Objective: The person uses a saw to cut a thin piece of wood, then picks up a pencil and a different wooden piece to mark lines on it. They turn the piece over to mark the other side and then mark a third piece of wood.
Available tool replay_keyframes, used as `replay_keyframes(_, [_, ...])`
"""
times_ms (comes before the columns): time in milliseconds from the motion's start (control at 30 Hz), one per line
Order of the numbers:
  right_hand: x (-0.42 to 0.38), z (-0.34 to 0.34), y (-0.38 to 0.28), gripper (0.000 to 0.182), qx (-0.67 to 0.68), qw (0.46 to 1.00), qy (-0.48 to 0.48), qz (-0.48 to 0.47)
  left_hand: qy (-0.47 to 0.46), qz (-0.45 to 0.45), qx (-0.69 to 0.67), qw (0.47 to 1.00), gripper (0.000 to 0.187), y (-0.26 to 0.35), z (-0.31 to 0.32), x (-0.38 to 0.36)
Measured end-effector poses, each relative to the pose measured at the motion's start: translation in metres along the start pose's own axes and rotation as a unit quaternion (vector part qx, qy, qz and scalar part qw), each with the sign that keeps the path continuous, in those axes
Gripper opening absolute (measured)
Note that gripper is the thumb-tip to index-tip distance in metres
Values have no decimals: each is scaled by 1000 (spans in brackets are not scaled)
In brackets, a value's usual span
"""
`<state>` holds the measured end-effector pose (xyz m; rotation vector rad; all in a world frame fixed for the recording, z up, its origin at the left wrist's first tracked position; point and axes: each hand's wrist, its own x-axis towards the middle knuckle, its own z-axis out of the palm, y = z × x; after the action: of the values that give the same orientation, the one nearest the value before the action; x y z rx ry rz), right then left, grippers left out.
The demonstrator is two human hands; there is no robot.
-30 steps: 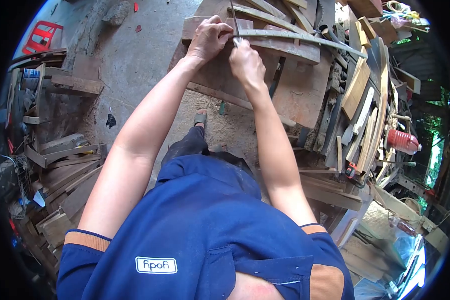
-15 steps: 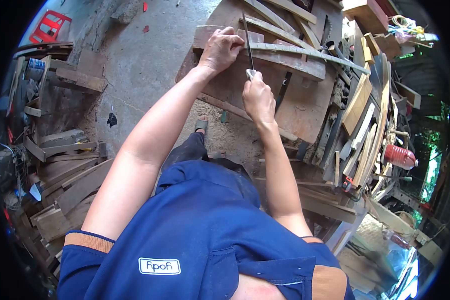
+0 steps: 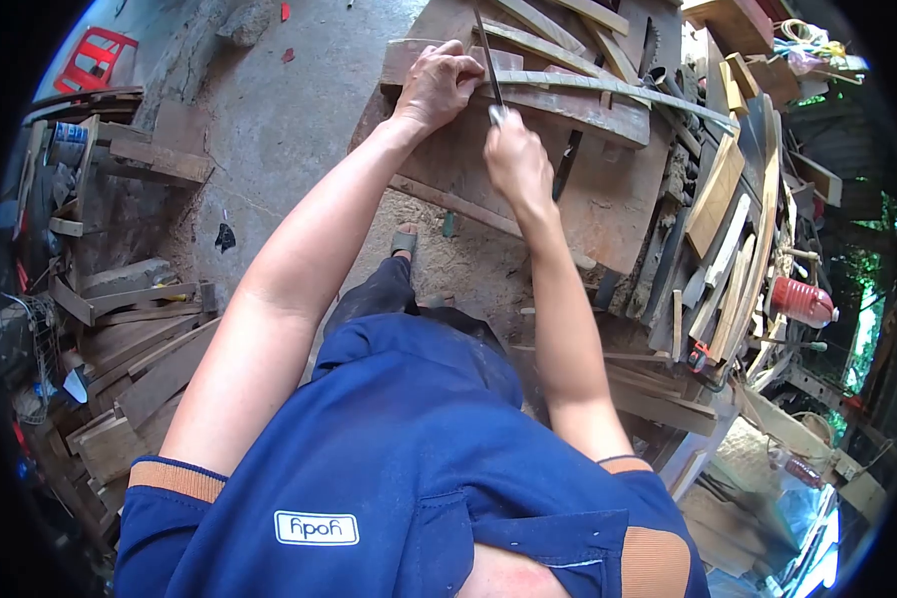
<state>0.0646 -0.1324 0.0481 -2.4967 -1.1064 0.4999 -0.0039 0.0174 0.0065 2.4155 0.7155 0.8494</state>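
My right hand [image 3: 518, 159] is wrapped round the pale handle of a handsaw [image 3: 487, 60], whose long dark blade shows nearly edge-on and points away from me. The blade crosses a thin, pale wooden strip [image 3: 608, 86] close to its left end. Just left of the blade, my left hand [image 3: 437, 88] pinches that end between thumb and fingers. Beneath the strip lies a thick board [image 3: 588, 117] on a low wooden workbench [image 3: 608, 209]. The strip runs off to the right, past the board.
Loose wood lengths [image 3: 538, 48] lie at the bench's far side. Stacked offcuts [image 3: 713, 214] and a red plastic jug [image 3: 802, 302] stand on the right. More scrap wood [image 3: 140, 389] is piled at left, with a red plastic chair [image 3: 95, 60] beyond. Sawdust [image 3: 463, 249] covers the floor by my foot.
My right hand has pushed forward, away from me, taking the saw with it along the strip's cut spot. The left hand keeps its pinch on the strip's end.
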Motion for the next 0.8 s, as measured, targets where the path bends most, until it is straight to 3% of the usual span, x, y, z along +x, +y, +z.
replay_keyframes(133, [32, 9, -11, 28, 4, 1000, 27, 3, -12, -10, -3, 1000, 15, 1, -1, 1])
replay_keyframes(333, [-14, 0, 2, 29, 6, 1000, -13, 7, -8, -24, -7, 1000, 15, 2, -3, -1])
replay_keyframes(533, [26, 6, -11, 30, 15, 1000, 11, 9, -9, -13, -11, 1000, 17, 2, -2, 1])
replay_keyframes(667, [-21, -1, 2, 30, 13, 999, -18, 26, -21, -18, -2, 1000, 17, 2, -2, 1])
replay_keyframes(800, [12, 0, -3, 32, 26, 1000, -8, 4, -21, -20, -14, 999, 16, -1, 0, 2])
